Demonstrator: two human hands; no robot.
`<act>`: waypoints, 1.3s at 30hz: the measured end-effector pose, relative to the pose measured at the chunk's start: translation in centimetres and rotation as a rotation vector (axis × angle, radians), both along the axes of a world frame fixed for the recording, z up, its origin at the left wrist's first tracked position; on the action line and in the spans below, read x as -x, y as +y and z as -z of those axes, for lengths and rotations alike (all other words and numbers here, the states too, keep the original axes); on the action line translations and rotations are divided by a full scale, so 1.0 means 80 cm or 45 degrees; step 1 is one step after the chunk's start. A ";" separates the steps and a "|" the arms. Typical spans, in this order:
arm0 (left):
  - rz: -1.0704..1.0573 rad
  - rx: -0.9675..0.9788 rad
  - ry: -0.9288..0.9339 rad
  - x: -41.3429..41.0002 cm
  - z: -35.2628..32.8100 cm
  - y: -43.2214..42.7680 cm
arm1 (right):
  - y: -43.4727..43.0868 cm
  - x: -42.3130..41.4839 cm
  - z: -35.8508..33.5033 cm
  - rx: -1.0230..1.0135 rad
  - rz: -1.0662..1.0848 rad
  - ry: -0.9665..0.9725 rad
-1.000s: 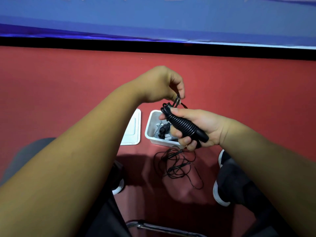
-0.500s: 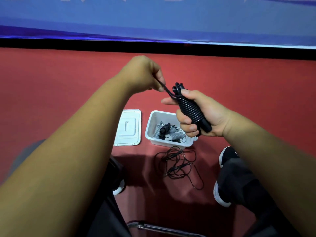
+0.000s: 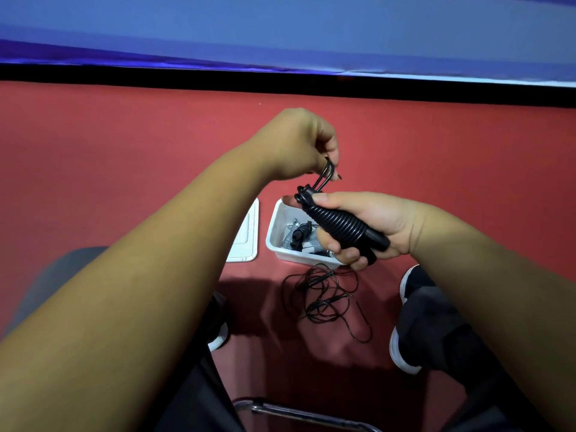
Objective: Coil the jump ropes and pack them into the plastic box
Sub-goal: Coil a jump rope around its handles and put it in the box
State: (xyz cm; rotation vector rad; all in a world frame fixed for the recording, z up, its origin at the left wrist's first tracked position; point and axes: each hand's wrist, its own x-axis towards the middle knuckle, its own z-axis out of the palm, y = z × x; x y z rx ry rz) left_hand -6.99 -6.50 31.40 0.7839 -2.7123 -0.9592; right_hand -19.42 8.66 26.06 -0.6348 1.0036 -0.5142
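Nearest: a curved chrome tube (image 3: 299,414), likely a chair frame, between dark trousers; black shoes with white soles (image 3: 405,347) on either side

Loose tangle of thin black cord (image 3: 324,299) on the red carpeted floor (image 3: 124,157), just in front of the open white plastic box (image 3: 276,236). Box already holds black and grey ribbed handles; its flat white lid (image 3: 246,241) lies beside it to the left, apart

Above the box: right hand (image 3: 367,226) clenched round a pair of black ribbed jump-rope handles (image 3: 339,224), thumb pressed near the top end. Left hand (image 3: 299,145) pinches a short loop of black cord (image 3: 325,176) rising from the handle tops, fingers closed on it

Step, as judged: finishing the wrap on this rope, tucking or cinching the last turn. Next move calls for keeping tension while securing the end, then lowering the bundle into the box. Cord on the floor not yet coiled

Far: black strip, then blue wall covering (image 3: 280,32)
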 end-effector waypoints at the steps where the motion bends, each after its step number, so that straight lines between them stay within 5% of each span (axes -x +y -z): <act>1: 0.014 0.020 0.003 0.002 0.001 0.002 | 0.000 -0.002 -0.001 -0.004 0.012 0.075; 10: 0.124 0.376 0.057 0.005 0.003 -0.002 | -0.014 0.009 0.011 -0.013 0.375 0.384; 18: 0.021 0.600 -0.363 0.004 0.009 -0.007 | -0.021 0.020 0.012 0.059 0.730 0.458; 23: -0.131 0.448 -0.376 0.005 0.024 -0.011 | -0.025 0.021 0.012 0.081 0.789 0.335; 30: -0.189 -0.154 -0.175 -0.011 0.009 -0.016 | -0.021 0.028 0.001 -0.020 0.800 0.144; 39: 0.046 -0.574 -0.092 -0.027 0.005 -0.024 | -0.016 0.031 -0.011 -0.061 0.779 0.093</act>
